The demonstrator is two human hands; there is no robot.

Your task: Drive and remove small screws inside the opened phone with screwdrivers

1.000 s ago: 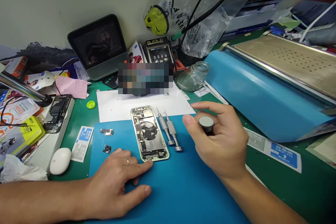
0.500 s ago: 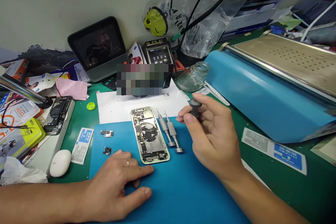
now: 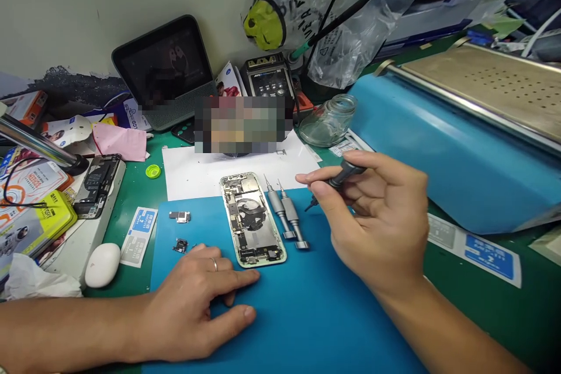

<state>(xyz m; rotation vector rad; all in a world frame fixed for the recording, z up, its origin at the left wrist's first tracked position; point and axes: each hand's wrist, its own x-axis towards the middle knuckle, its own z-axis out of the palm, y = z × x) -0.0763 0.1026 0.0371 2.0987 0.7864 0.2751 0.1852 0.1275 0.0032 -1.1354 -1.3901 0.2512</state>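
Note:
My right hand [image 3: 381, 216] grips a dark screwdriver [image 3: 335, 182] between thumb and fingers, its tip slanting down to the left above the blue mat [image 3: 307, 315]. An opened phone housing [image 3: 252, 219] lies on the mat with its inner parts exposed. Close to its right side rest two grey screwdrivers [image 3: 277, 207], tips pointing away from me. With fingers apart, my left hand [image 3: 205, 304] lies on the mat, its index fingertip just below the phone's near end. Beyond that hand sit a small metal-shielded board [image 3: 180, 217] and a small dark part [image 3: 180, 245].
At the left are a white rounded case [image 3: 102, 265], another opened phone [image 3: 99, 187] and boxes. A screen device [image 3: 164, 70] and a glass jar [image 3: 328, 121] stand at the back. A blue-sided machine [image 3: 429, 152] with a perforated top occupies the right.
My right hand has moved a little right and turned the screwdriver, so its shaft and tip now show. My left hand stays in place. The view has shifted slightly.

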